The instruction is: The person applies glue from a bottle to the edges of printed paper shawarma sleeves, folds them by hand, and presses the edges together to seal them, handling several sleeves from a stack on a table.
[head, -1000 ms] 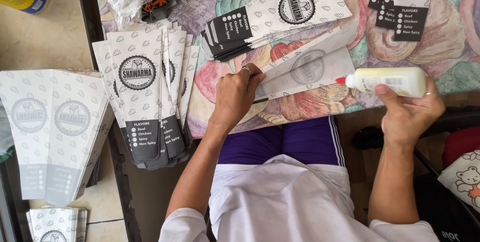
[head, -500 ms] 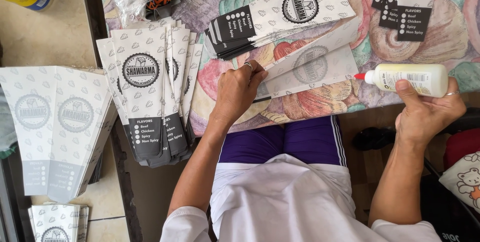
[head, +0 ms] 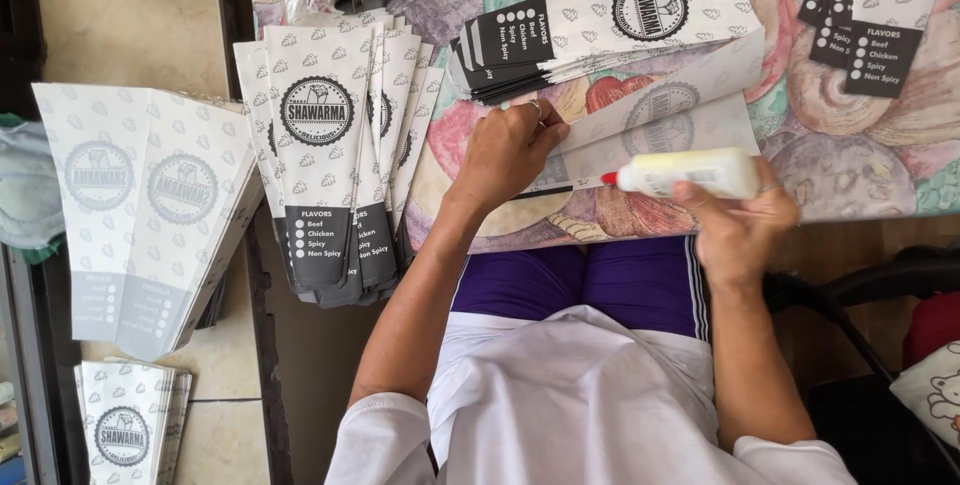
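The right hand (head: 745, 230) was clamped around a glue bottle (head: 690, 173), hiding its base; the left hand (head: 505, 150) pressed fingers-together on a flat paper sleeve (head: 660, 115) near the table's (head: 850, 195) front edge.

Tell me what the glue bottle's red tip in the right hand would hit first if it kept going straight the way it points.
The right hand holds the glue bottle with its red tip pointing left. Straight on, it would likely meet the flat paper sleeve, then the left hand pressing it, though the tip's height is unclear.
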